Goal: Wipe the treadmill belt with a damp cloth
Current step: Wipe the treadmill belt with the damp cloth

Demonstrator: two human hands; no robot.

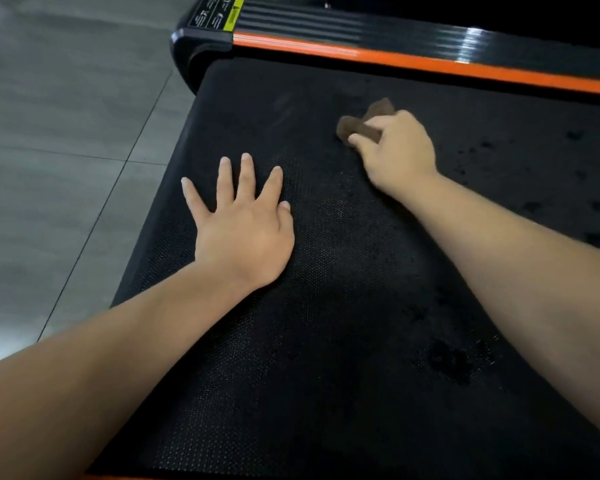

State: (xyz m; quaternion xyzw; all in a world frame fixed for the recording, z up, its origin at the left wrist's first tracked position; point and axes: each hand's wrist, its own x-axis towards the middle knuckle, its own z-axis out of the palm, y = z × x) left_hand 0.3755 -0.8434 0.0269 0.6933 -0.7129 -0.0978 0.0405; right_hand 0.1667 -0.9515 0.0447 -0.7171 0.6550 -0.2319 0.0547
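The black textured treadmill belt [343, 271] fills most of the head view, with dark wet patches on its right side. My right hand [395, 150] grips a small bunched brown cloth [359, 124] and holds it against the belt near the far side. My left hand [243, 223] lies flat on the belt, fingers spread and straight, close to the belt's left end. Most of the cloth is hidden under my right fingers.
A black side rail with an orange stripe [430, 64] runs along the far edge of the belt. A black end cap with warning labels [208, 29] sits at the far left corner. Grey floor tiles [66, 133] lie to the left.
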